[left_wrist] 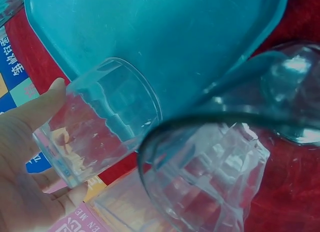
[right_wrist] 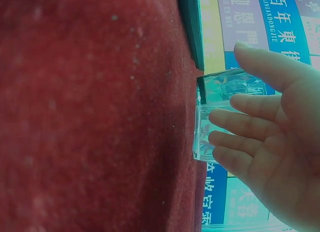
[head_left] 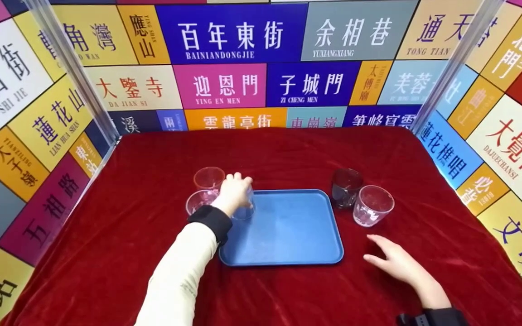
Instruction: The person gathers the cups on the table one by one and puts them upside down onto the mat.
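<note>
The left hand [head_left: 234, 194] curls its fingers and thumb around a clear faceted tumbler [left_wrist: 97, 119], holding it by the wall. The head view places this glass over the near-left corner of the blue tray [head_left: 288, 235]; whether its base touches the tray cannot be told. A side grip of this kind keeps the glass steady and leaves its base free, which suits setting it down on a flat surface.

Just beyond that hand, two more clear glasses [head_left: 209, 179] [head_left: 196, 201] stand upright on the red velvet cloth [head_left: 129, 217], off the tray's left edge and close together.

The right hand [head_left: 394, 262] lies flat on the cloth with fingers spread and relaxed, holding nothing; it rests near the tray's right front corner, apart from the tray. The right wrist view shows a clear glass [right_wrist: 212, 115] just beyond its fingertips, not touched.

To the right of the tray stand a dark glass [head_left: 345, 188] and a clear glass [head_left: 372, 205], side by side and upright. The tray sits at the centre of the cloth, so that glasses on both sides are within reach of either hand.

Panels printed with coloured street signs [head_left: 224, 38] enclose the table on three sides.
</note>
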